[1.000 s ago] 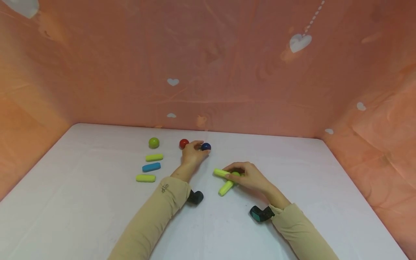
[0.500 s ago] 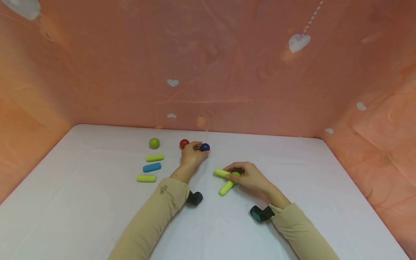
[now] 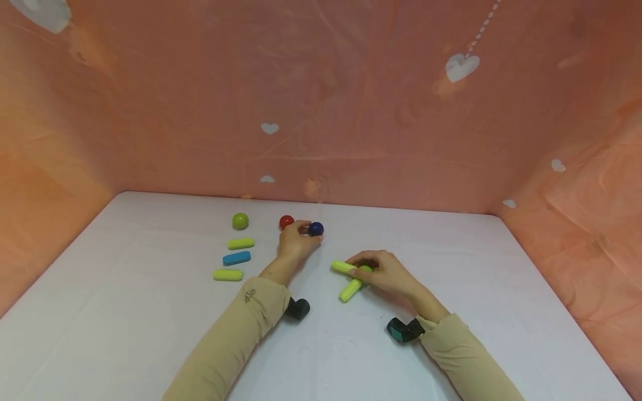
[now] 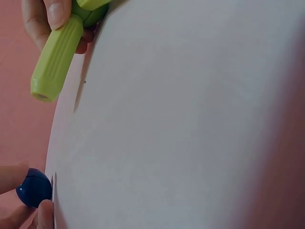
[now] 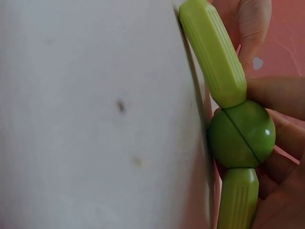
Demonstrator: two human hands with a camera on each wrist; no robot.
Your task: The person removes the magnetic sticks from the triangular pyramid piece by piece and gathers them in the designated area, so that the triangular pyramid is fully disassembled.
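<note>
Two lime rods (image 3: pixel 351 290) join a green ball (image 5: pixel 242 134); through the head view I see the right hand (image 3: pixel 383 271) grip them over the table (image 3: pixel 461 267). At their ten o'clock the left hand (image 3: pixel 294 243) pinches a blue ball (image 3: pixel 316 229), a red ball (image 3: pixel 286 221) at its nine. Three loose rods (image 3: pixel 236 258) lie farther toward nine.

Beige sleeves (image 3: pixel 228 340), dark motif (image 3: pixel 249 295) on the left, black wrist cameras (image 3: pixel 405 329)

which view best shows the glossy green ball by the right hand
The right wrist view: the glossy green ball looks large and almost whole. The head view shows it small, partly hidden; the left wrist view, only part.
</note>
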